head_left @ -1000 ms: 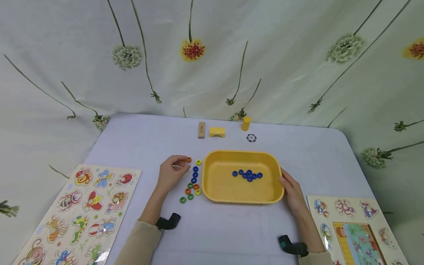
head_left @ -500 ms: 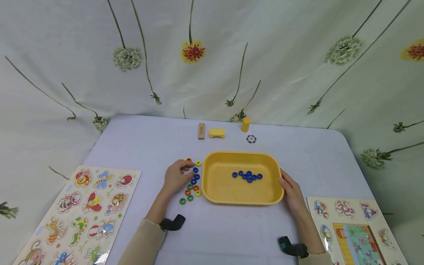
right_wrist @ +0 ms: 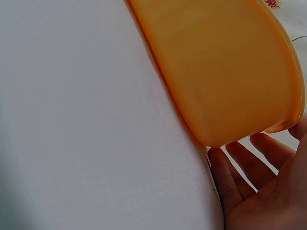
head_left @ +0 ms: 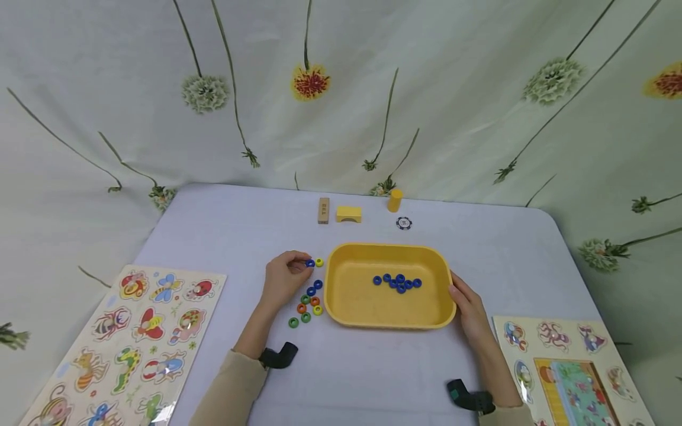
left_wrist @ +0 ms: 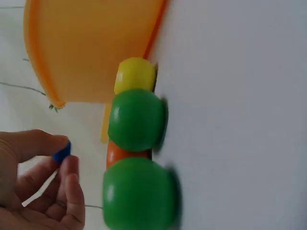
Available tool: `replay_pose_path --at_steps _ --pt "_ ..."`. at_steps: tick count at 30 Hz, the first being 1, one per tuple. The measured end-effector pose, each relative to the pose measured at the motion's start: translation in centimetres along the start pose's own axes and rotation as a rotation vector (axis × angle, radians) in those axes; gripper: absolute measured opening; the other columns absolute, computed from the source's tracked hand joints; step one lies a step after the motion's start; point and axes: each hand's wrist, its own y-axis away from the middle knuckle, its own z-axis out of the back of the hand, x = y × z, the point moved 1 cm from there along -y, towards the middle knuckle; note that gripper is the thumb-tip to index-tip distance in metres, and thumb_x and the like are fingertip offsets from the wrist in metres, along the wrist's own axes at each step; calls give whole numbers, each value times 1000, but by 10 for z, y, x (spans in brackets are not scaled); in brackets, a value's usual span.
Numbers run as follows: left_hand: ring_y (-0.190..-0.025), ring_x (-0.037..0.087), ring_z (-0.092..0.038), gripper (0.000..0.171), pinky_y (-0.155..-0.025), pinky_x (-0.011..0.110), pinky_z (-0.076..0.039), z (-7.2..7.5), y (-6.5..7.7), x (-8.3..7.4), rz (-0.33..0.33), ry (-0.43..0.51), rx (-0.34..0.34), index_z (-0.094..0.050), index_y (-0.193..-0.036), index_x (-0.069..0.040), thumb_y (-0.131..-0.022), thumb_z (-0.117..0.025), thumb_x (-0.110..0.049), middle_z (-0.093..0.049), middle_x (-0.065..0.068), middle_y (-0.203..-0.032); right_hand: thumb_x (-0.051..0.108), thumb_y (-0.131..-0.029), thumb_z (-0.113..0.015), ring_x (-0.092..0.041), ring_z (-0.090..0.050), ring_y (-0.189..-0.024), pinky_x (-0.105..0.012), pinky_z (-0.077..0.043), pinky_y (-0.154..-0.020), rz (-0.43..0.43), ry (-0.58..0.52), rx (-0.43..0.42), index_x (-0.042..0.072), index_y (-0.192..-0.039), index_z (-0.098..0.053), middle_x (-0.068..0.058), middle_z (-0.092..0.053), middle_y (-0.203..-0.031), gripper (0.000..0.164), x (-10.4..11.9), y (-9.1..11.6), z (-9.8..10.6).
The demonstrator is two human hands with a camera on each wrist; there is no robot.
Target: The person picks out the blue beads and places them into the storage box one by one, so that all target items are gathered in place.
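My left hand (head_left: 282,277) pinches a small blue bead (left_wrist: 62,152) between thumb and fingertips, beside a yellow bead (head_left: 319,262) left of the tray. Below the hand, more beads lie loosely on the cloth: two blue, several green (left_wrist: 136,120), and some orange (head_left: 301,308) and yellow. On the right, my right hand (head_left: 470,305) holds the end of the yellow tray (right_wrist: 230,72), its thumb at the rim and its fingers against the outer wall. Several blue beads (head_left: 401,278) lie inside the tray, right of its middle.
Behind the tray stand a wooden block (head_left: 323,210), a yellow arch block (head_left: 348,214) and a yellow cylinder (head_left: 394,200), with a poker chip (head_left: 404,223) before it. Picture boards lie at the left (head_left: 128,343) and at the right (head_left: 570,367).
My left hand moved from near an orange bead to the top of the blue row and picked up a blue bead, raising it slightly. My right hand stays on the tray.
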Motion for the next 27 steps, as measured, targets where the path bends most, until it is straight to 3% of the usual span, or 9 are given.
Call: replay_pose_path --at_steps 4,8,14,16,23,27 --pt "-70 14 -55 22 -62 21 -49 -2 -1 -31 -43 85 58 -63 -95 -10 -74 -69 -13 -60 2 -81 37 -93 -39 -15 -30 -130 -4 -28 -91 5 1 4 13 -135 -37 -6 -36 -140 48 0 0 1" --pt "-70 11 -54 20 -62 20 -48 -20 -1 -55 -89 101 177 -64 -94 -12 -74 -69 -11 -59 -1 -82 38 -93 -40 -5 -32 -127 -4 -28 -92 13 -3 1 13 -135 -38 -7 -37 -139 49 0 0 1" --pt "-66 6 -53 18 -59 16 -46 -54 -2 -75 -217 -82 258 -65 -90 -10 -72 -69 -9 -59 -3 -79 39 -92 -40 6 -33 -121 -4 -28 -91 15 -18 6 13 -135 -37 -6 -36 -140 50 0 0 0" --pt "-66 6 -53 18 -60 16 -45 -63 -4 -77 -233 -137 279 -65 -89 -8 -71 -69 -7 -61 -2 -79 39 -92 -40 7 -33 -121 -4 -28 -91 8 -14 5 13 -135 -37 -5 -36 -140 50 1 1 0" --pt "-70 12 -51 16 -63 21 -43 -83 -8 -75 -67 -259 395 -65 -86 -9 -71 -64 -3 -58 -1 -76 40 -92 -40 5 -32 -122 -3 -28 -91 1 0 10 14 -135 -37 -4 -36 -140 51 1 1 -1" --pt "-72 13 -50 15 -65 23 -43 -88 -8 -75 -54 -281 441 -65 -87 -9 -73 -64 -5 -57 -1 -77 41 -92 -39 4 -32 -123 -3 -27 -91 -3 22 4 14 -135 -37 -4 -37 -140 51 1 1 0"
